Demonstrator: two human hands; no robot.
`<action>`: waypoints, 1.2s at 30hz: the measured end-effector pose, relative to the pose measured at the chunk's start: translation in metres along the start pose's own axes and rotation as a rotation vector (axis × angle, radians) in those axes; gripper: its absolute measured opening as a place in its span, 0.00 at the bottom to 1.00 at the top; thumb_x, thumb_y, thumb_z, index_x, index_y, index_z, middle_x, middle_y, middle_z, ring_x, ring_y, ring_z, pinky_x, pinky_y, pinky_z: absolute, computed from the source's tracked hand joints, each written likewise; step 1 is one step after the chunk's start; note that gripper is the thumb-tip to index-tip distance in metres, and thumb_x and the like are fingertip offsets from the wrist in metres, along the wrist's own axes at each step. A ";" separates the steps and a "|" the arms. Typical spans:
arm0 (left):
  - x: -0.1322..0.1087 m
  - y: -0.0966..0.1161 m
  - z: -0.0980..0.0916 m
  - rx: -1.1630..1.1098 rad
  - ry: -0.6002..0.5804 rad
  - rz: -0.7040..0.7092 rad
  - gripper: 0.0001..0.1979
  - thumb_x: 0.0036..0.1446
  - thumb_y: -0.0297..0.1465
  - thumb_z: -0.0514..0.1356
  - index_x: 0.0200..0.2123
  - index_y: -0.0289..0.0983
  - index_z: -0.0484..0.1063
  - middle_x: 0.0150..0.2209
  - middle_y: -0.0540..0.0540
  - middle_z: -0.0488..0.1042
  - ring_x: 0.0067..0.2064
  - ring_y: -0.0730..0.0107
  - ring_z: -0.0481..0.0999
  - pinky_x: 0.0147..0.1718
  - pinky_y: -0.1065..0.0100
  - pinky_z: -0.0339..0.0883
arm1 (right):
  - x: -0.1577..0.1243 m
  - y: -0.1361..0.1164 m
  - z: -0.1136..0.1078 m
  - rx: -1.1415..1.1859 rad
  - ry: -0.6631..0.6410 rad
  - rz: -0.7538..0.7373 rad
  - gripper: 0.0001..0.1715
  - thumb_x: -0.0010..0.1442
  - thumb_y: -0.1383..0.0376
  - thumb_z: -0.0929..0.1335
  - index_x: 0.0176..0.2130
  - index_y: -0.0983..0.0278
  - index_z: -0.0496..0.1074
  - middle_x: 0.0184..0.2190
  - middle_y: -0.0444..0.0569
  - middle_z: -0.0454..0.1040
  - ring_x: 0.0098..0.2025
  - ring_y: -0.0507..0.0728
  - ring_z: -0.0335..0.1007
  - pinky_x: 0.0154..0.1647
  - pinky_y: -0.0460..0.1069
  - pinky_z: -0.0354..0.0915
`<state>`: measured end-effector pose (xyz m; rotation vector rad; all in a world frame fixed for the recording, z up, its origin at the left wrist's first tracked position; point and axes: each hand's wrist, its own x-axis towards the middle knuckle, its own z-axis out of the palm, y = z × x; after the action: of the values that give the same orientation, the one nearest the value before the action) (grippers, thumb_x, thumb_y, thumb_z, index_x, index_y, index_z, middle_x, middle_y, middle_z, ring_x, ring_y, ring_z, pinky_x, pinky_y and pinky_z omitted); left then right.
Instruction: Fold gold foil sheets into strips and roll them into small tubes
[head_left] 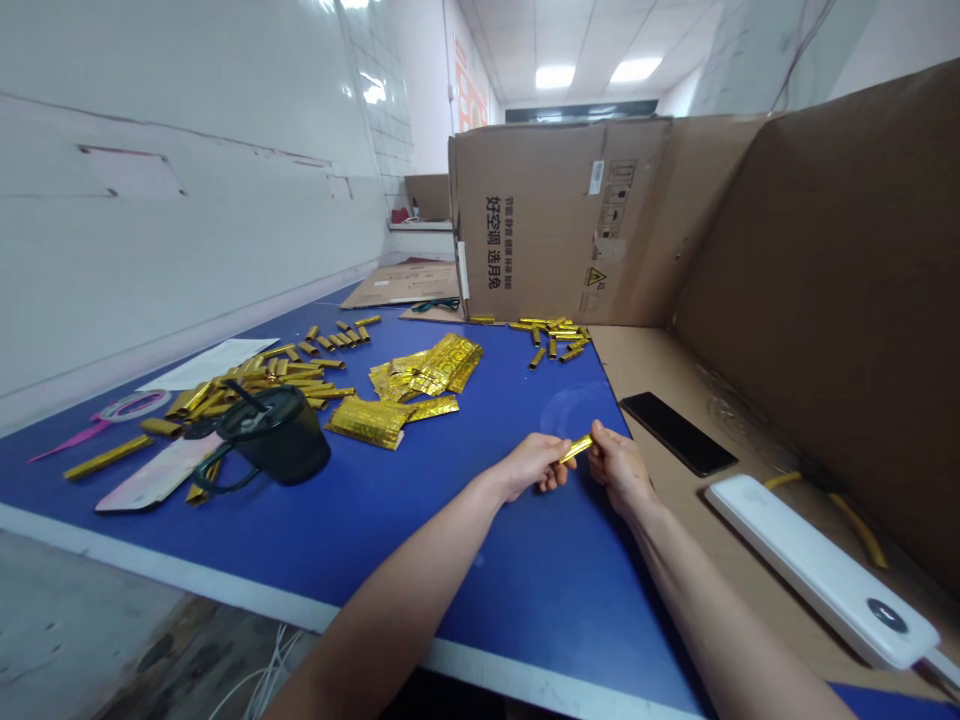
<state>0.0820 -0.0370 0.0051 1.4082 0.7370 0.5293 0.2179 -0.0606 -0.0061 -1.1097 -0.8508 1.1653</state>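
Note:
Between my two hands a small folded strip of shiny gold paper (577,449) is held above the blue table (517,560). My left hand (534,465) pinches its near left end with thumb and fingers. At the other end, my right hand (616,466) grips it between thumb and forefinger. Ahead and to the left lies a pile of flat embossed gold sheets (448,363), with another gold stack (369,422) closer to me. Several finished-looking gold tubes (553,346) rest by the cardboard at the back.
A dark mug (289,445) with handle and lid stands left, among many gold tubes (199,398). Pink-handled scissors (90,436) and tape lie beyond it. On cardboard at right are a black phone (679,432) and a white power bank (817,565). A large carton (555,225) walls the back.

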 end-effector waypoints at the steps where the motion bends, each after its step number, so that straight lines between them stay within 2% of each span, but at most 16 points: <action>1: -0.001 0.000 0.000 -0.018 -0.021 -0.009 0.17 0.51 0.43 0.49 0.26 0.33 0.63 0.14 0.53 0.62 0.13 0.81 0.56 0.14 0.76 0.49 | 0.000 0.000 0.000 -0.018 -0.020 0.005 0.23 0.47 0.52 0.66 0.15 0.64 0.55 0.06 0.35 0.50 0.08 0.43 0.40 0.09 0.41 0.36; 5: -0.004 0.000 0.003 -0.075 -0.099 -0.014 0.13 0.52 0.40 0.50 0.27 0.35 0.60 0.12 0.58 0.54 0.12 0.83 0.47 0.13 0.77 0.40 | -0.002 0.001 0.002 -0.048 -0.059 0.020 0.24 0.47 0.51 0.66 0.14 0.64 0.54 0.06 0.35 0.50 0.09 0.43 0.39 0.10 0.42 0.35; 7: -0.003 -0.001 0.005 -0.044 -0.101 -0.016 0.11 0.53 0.38 0.49 0.26 0.36 0.58 0.12 0.59 0.49 0.13 0.83 0.44 0.14 0.76 0.38 | -0.001 0.001 0.002 -0.040 -0.050 0.028 0.25 0.46 0.51 0.66 0.14 0.63 0.54 0.06 0.35 0.50 0.09 0.43 0.39 0.10 0.42 0.35; 9: -0.001 -0.002 0.008 0.074 -0.033 0.016 0.10 0.54 0.35 0.48 0.24 0.36 0.57 0.12 0.59 0.49 0.14 0.82 0.45 0.15 0.76 0.39 | -0.001 0.002 0.002 -0.040 -0.031 0.032 0.25 0.45 0.51 0.67 0.14 0.63 0.53 0.07 0.35 0.50 0.09 0.43 0.40 0.10 0.42 0.35; 13: 0.005 -0.004 0.014 0.339 0.158 0.161 0.09 0.52 0.30 0.48 0.22 0.34 0.59 0.16 0.55 0.56 0.18 0.81 0.53 0.18 0.75 0.45 | -0.003 0.001 0.004 -0.042 -0.020 0.016 0.26 0.45 0.49 0.66 0.14 0.63 0.53 0.07 0.35 0.49 0.09 0.43 0.39 0.09 0.42 0.36; 16: 0.008 -0.006 0.018 0.278 0.220 0.172 0.09 0.53 0.30 0.47 0.23 0.34 0.58 0.16 0.56 0.55 0.18 0.81 0.53 0.18 0.75 0.46 | -0.005 0.001 0.007 -0.091 -0.073 0.035 0.26 0.45 0.47 0.65 0.14 0.63 0.55 0.06 0.35 0.48 0.09 0.43 0.39 0.10 0.42 0.36; 24: -0.001 0.000 0.020 -0.020 0.055 0.038 0.10 0.55 0.34 0.46 0.25 0.36 0.55 0.12 0.60 0.49 0.13 0.83 0.45 0.14 0.76 0.39 | -0.005 0.002 0.007 -0.228 -0.061 -0.006 0.28 0.43 0.48 0.66 0.11 0.66 0.58 0.06 0.36 0.49 0.10 0.43 0.39 0.11 0.43 0.36; 28: -0.005 0.004 0.015 -0.016 -0.042 0.043 0.11 0.53 0.37 0.49 0.24 0.36 0.56 0.12 0.60 0.48 0.13 0.85 0.44 0.14 0.77 0.38 | -0.002 -0.002 0.003 -0.135 0.026 -0.026 0.27 0.44 0.48 0.66 0.11 0.64 0.54 0.06 0.36 0.49 0.09 0.43 0.39 0.10 0.43 0.37; 31: -0.004 0.003 0.010 0.015 -0.053 0.041 0.11 0.51 0.37 0.51 0.24 0.35 0.58 0.12 0.60 0.50 0.13 0.85 0.45 0.13 0.77 0.38 | 0.002 -0.001 0.000 -0.107 0.079 -0.039 0.27 0.43 0.49 0.67 0.12 0.63 0.53 0.06 0.35 0.49 0.09 0.44 0.40 0.10 0.43 0.37; 34: 0.000 -0.001 0.003 0.019 0.039 0.044 0.14 0.51 0.39 0.51 0.24 0.34 0.61 0.11 0.58 0.52 0.12 0.85 0.46 0.13 0.77 0.38 | 0.002 0.001 -0.001 -0.116 0.078 -0.077 0.26 0.44 0.50 0.66 0.13 0.63 0.55 0.07 0.36 0.50 0.10 0.44 0.41 0.10 0.43 0.37; 36: 0.004 -0.002 -0.004 -0.032 0.198 0.062 0.15 0.49 0.41 0.53 0.23 0.34 0.63 0.11 0.57 0.55 0.12 0.84 0.49 0.12 0.76 0.39 | -0.001 0.001 0.002 -0.122 0.035 -0.087 0.24 0.45 0.51 0.66 0.13 0.64 0.56 0.07 0.36 0.51 0.10 0.44 0.41 0.10 0.43 0.38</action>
<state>0.0814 -0.0316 0.0021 1.3647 0.8413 0.7337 0.2152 -0.0611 -0.0068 -1.1772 -0.9435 1.0304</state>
